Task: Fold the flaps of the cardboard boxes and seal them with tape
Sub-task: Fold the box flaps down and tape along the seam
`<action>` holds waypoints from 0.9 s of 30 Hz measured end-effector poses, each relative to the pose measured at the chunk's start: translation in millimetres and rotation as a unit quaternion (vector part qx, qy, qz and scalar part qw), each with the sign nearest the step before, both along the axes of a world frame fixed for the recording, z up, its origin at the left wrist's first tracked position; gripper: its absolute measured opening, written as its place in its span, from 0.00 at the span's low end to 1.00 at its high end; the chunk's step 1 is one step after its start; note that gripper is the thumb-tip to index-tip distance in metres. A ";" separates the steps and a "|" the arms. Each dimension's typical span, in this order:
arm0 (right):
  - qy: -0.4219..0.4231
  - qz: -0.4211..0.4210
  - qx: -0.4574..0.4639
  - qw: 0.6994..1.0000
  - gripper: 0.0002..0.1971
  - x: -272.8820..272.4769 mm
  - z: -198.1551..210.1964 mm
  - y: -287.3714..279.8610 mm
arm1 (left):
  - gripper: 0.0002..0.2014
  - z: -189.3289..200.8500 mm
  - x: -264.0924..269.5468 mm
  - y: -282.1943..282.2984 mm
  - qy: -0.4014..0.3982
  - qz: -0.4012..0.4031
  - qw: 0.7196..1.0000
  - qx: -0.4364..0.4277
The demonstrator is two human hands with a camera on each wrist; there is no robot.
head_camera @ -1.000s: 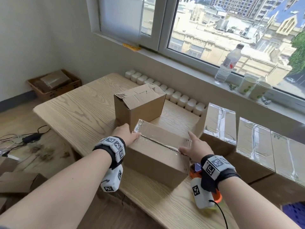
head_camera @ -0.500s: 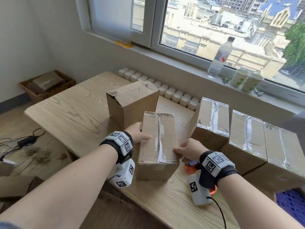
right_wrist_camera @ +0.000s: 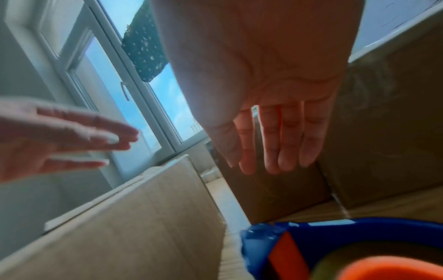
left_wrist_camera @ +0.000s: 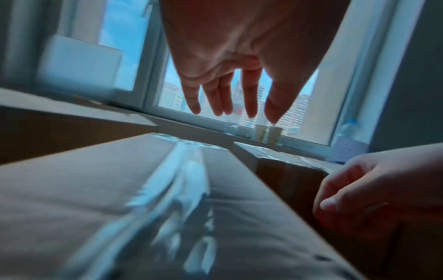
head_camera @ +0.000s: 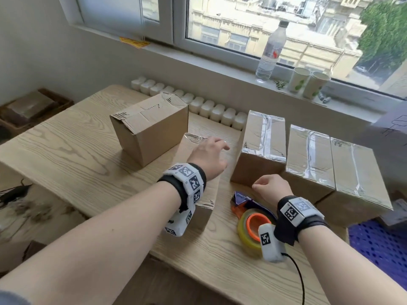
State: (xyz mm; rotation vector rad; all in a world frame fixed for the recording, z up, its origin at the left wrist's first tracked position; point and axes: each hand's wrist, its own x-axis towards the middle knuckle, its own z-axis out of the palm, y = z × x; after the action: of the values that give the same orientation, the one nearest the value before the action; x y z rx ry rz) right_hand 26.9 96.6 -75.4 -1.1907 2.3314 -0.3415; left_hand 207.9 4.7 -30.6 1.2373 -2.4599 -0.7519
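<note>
Left hand (head_camera: pixel 209 158) fingers loose, hovering over near taped box (left_wrist_camera: pixel 167 208), holding nothing; right hand (head_camera: pixel 272 188) relaxed beside tape dispenser (head_camera: pixel 253 221), likely ready for far-left unsealed box (head_camera: pixel 152 128).

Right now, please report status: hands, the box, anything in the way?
Left hand open above the taped box. Right hand empty, fingers loosely curled, above the tape dispenser. Untaped box behind, flaps folded. Nothing blocks it.

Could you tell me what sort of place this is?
Probably an upper-floor room used for packing: taped cardboard boxes on a wooden table, a tape dispenser, and a window overlooking city buildings.
</note>
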 end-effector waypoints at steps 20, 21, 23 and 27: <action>0.016 0.011 0.172 0.985 0.18 -35.4 -63.5 26.2 | 0.13 -18.3 -69.8 3.3 -0.153 -0.055 0.986 0.031; 0.008 0.019 0.170 0.985 0.19 -34.5 -56.3 25.1 | 0.13 -13.9 -68.4 2.1 -0.140 -0.050 0.989 0.026; -0.003 0.033 0.157 0.987 0.15 -33.3 -38.3 22.7 | 0.13 -2.6 -64.7 0.1 -0.117 -0.040 0.992 0.005; -0.037 0.018 0.091 0.995 0.10 -31.9 8.7 16.6 | 0.15 17.0 -50.6 -8.7 -0.086 -0.023 0.996 -0.007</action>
State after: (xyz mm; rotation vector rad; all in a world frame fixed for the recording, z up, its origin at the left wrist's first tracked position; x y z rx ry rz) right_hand -5.1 113.2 -66.7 -1.1125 2.2221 -0.1536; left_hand 157.3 -4.0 -13.6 1.2936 -2.6357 -0.6626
